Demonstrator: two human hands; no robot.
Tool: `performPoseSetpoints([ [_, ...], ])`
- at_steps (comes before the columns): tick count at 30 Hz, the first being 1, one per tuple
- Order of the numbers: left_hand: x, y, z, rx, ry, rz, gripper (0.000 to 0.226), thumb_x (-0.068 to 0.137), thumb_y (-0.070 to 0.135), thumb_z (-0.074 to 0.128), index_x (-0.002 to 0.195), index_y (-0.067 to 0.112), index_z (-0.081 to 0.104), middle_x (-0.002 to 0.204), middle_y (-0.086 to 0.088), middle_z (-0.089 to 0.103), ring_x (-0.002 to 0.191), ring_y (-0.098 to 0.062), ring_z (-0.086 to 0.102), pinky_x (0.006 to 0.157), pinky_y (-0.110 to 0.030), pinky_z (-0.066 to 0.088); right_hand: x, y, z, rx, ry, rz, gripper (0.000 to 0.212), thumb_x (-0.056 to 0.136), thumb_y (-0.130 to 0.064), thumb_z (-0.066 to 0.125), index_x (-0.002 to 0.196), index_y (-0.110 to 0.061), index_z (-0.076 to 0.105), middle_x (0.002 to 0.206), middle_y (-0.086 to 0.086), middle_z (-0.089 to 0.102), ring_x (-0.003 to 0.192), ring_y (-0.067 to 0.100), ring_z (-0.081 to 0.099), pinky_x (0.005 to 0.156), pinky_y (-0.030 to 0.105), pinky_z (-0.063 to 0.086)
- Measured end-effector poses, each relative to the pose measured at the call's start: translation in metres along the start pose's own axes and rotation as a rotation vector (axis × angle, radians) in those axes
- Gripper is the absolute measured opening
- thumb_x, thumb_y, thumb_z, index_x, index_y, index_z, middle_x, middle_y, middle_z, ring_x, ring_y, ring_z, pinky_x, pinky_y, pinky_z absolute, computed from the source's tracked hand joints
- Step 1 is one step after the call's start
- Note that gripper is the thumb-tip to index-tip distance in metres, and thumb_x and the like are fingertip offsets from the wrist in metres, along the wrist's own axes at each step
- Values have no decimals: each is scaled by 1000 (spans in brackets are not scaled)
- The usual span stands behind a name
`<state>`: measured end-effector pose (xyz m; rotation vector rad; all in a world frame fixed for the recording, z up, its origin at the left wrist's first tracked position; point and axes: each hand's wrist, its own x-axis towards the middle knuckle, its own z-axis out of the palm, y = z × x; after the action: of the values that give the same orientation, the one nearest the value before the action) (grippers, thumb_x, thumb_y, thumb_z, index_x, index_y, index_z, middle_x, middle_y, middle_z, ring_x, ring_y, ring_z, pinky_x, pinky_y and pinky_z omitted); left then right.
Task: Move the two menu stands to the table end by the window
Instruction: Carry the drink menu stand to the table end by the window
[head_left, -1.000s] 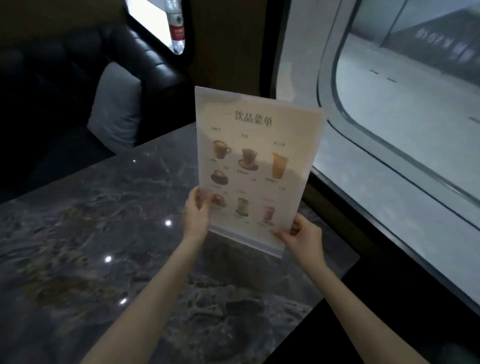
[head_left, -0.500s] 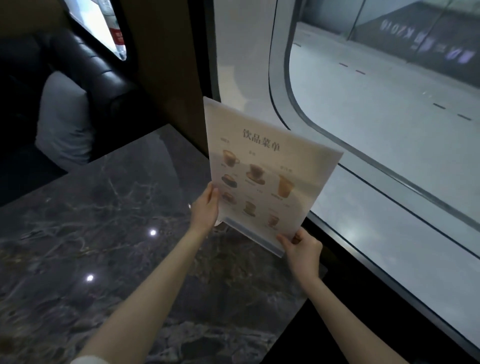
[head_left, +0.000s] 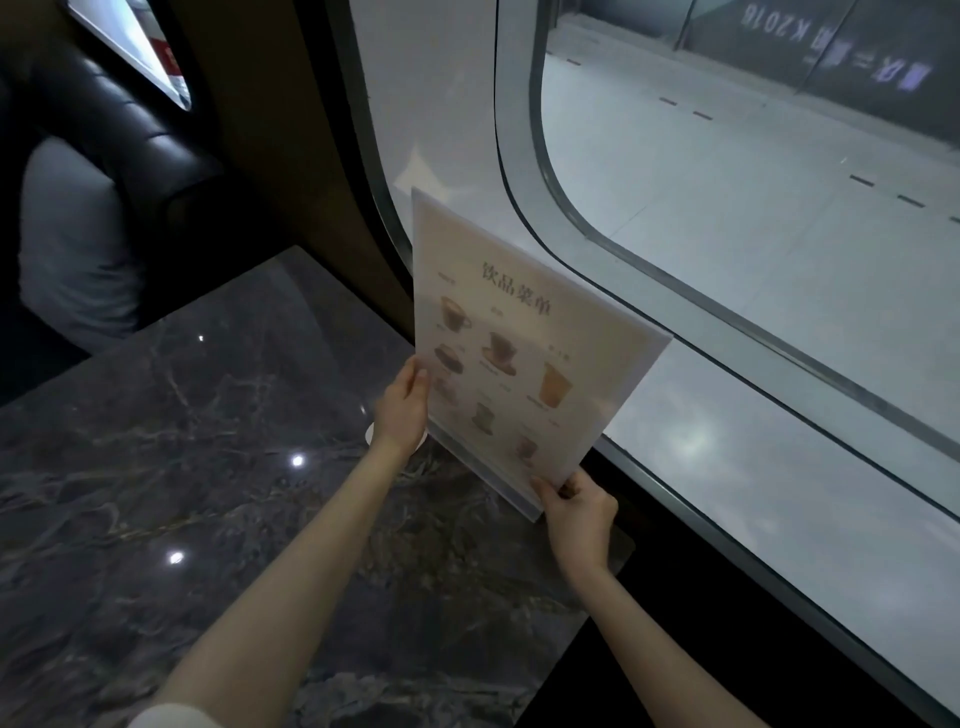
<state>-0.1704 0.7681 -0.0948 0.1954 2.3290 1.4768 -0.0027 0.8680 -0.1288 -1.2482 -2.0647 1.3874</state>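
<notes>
You hold a drinks menu stand (head_left: 524, 358), a clear acrylic sheet with a printed card inside and a narrow foot along its bottom edge, upright and tilted at the window end of the marble table (head_left: 208, 467). It looks light, stiff and smooth, so expect it to slip if pinched loosely and to scratch or crack if dropped on the stone; take it low, close to the foot, at the two side edges, as you do now. Your left hand (head_left: 402, 410) is closed on the lower left edge, thumb on the printed face. Your right hand (head_left: 579, 512) grips the lower right corner at the foot, fingers curled behind. The stand sits between your hands, beside the window (head_left: 727, 218); whether its foot touches the tabletop is unclear. Only one stand is in view.
</notes>
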Motion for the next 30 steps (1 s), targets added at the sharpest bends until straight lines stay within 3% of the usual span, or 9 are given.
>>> performPoseSetpoints([
  [2, -1, 0, 1, 3, 9, 1, 45, 99, 23, 35, 142, 7, 33, 149, -9, 37, 138, -22, 32, 108, -24, 25, 0, 1, 1, 8, -12, 1, 8, 77, -5, 70, 84, -2, 70, 77, 28, 69, 65, 19, 55, 60, 24, 41],
  [6, -1, -1, 0, 25, 29, 14, 46, 99, 22, 35, 142, 7, 32, 149, -9, 37, 138, -22, 33, 105, -22, 24, 2, 4, 3, -12, -16, -34, 8, 77, -5, 70, 82, 1, 69, 76, 29, 68, 65, 35, 62, 61, 27, 42],
  [11, 2, -3, 1, 32, -17, 13, 48, 98, 23, 38, 144, 11, 28, 150, -7, 36, 138, -23, 32, 109, -28, 25, 5, 2, 1, -95, -55, -82, 14, 78, -8, 70, 87, 2, 67, 79, 26, 70, 72, 36, 64, 63, 38, 50],
  [17, 4, -8, -2, 70, -52, 43, 47, 95, 29, 45, 140, 18, 35, 143, -4, 46, 131, -24, 42, 108, -39, 34, 4, 3, -3, -153, -134, -155, 19, 82, -12, 66, 97, -1, 63, 90, 15, 71, 76, 14, 59, 64, 24, 42],
  [21, 5, -4, 0, 73, -54, 41, 51, 94, 26, 47, 141, 12, 32, 144, -8, 44, 131, -26, 42, 106, -37, 34, 3, 2, -7, -215, -136, -153, 21, 85, -17, 62, 98, 0, 61, 78, 8, 61, 71, 16, 52, 59, 25, 38],
  [24, 6, -3, 0, 54, -55, 37, 51, 95, 24, 46, 142, 12, 30, 144, -9, 43, 132, -26, 41, 105, -34, 34, 1, 0, -6, -243, -147, -157, 20, 88, -17, 58, 100, -1, 61, 79, 8, 60, 70, 15, 51, 51, 18, 33],
  [27, 6, -3, -1, 39, -57, 51, 49, 96, 23, 45, 141, 12, 31, 144, -7, 43, 132, -24, 41, 97, -26, 33, -1, 0, -4, -239, -154, -162, 22, 89, -16, 58, 106, -3, 61, 96, 16, 69, 80, 22, 61, 63, 23, 40],
  [30, 6, -3, -2, 41, -80, 53, 51, 96, 24, 44, 143, 12, 28, 147, -7, 40, 133, -25, 39, 101, -29, 33, -1, -1, -5, -243, -174, -156, 23, 89, -17, 57, 109, -4, 60, 102, 16, 69, 88, 24, 64, 66, 27, 45],
])
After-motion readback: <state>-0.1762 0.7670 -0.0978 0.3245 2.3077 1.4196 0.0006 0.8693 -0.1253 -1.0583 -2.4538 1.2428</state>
